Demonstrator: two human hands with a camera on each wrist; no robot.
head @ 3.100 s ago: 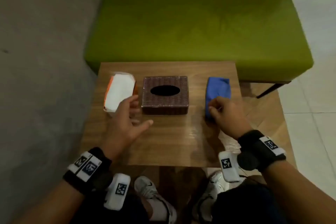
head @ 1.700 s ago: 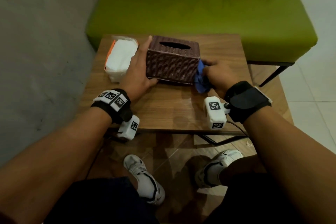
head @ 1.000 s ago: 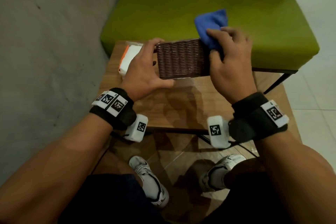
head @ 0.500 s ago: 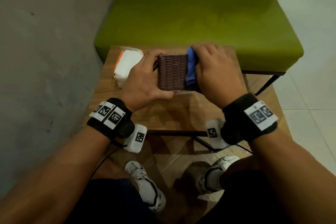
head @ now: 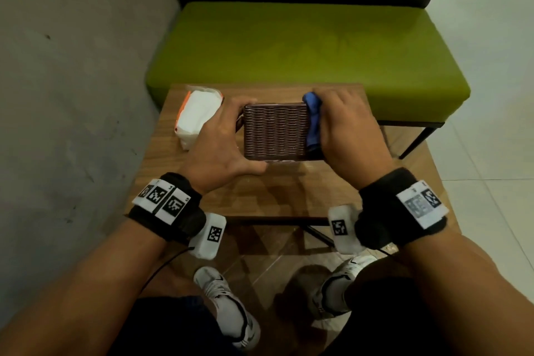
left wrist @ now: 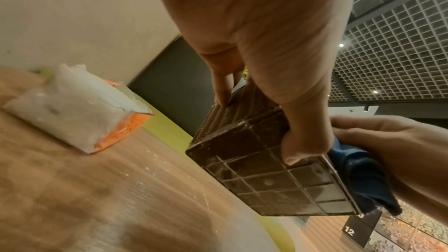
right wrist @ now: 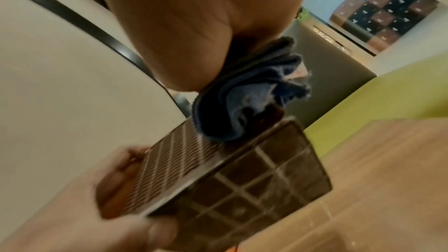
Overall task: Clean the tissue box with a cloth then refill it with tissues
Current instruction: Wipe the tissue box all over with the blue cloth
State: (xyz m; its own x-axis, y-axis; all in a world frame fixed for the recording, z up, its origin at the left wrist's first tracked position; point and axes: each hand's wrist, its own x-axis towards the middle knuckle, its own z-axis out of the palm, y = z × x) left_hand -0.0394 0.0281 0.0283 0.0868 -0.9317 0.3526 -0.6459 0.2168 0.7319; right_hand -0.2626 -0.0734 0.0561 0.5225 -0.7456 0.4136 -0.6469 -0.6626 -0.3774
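Tissue box point(head: 274, 131) held off table point(head: 277, 193) in your left hand point(head: 219, 144) | right hand point(head: 346, 130) presses cloth point(head: 313, 121) on its side | risk: hard rubbing could twist box loose.

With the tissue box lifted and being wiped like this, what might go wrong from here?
1. The left hand holds the wicker tissue box off the wooden table between thumb and fingers; sideways pressure from the blue cloth under the right hand may dislodge it.
2. White dust on its gridded base may drop onto the table.
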